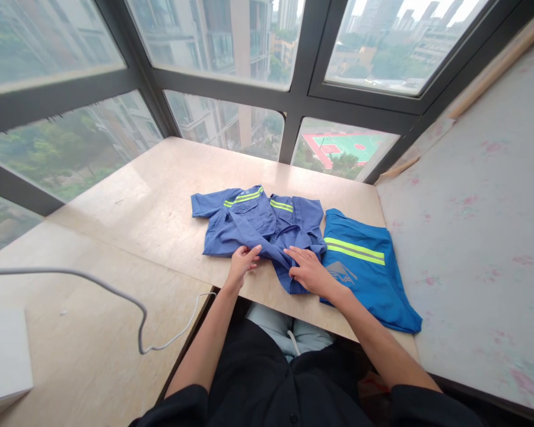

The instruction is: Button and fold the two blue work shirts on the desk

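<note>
Two bare hands meet a violet-blue shirt spread before me on a stone-look ledge (160, 196). My left hand (239, 267) curls at the near edge, thumb against the fabric; I cannot tell whether it pinches any. My right hand (309, 271) lies on the cloth, fingers apart. The shirt (256, 216), matte and softly creased, has a squared short sleeve at left, a buttoned pocket and bright yellow bands; bunched folds hide much of its lower front. Just beside it, at right, lies a smooth, brighter blue garment (369, 284) with a yellow stripe, its grey print hard to read. At left, a smooth grey cable (115, 290) and a white box (6, 356) are cut off by the frame. Beyond, dark window bars (226, 86) cross hazy glass; faded flowers pattern the wall (471, 237).
</note>
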`<state>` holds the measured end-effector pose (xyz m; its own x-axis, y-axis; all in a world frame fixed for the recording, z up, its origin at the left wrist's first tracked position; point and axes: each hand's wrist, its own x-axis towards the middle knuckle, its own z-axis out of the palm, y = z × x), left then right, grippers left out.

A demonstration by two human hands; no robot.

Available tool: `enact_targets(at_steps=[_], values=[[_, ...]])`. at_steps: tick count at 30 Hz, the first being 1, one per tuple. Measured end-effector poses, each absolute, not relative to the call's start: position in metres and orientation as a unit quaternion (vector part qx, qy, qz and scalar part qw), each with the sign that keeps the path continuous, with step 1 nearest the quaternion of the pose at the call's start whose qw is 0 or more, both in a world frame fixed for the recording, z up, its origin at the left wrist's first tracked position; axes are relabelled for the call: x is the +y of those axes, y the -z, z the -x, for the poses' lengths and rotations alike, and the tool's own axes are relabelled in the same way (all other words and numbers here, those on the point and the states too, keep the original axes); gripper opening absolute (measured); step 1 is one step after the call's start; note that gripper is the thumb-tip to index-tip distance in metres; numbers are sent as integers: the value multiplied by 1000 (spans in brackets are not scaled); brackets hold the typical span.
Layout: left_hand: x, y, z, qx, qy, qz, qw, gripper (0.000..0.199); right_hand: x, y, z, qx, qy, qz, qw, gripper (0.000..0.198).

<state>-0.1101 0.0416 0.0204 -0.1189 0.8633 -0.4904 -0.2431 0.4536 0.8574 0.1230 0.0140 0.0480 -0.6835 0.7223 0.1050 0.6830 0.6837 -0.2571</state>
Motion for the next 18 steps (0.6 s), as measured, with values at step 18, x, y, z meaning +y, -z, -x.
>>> enact_targets(at_steps=[18], values=[[-74,-56,175,588,-158,-395,688,55,-10,-101,-228,-734,-435,499,151,17]])
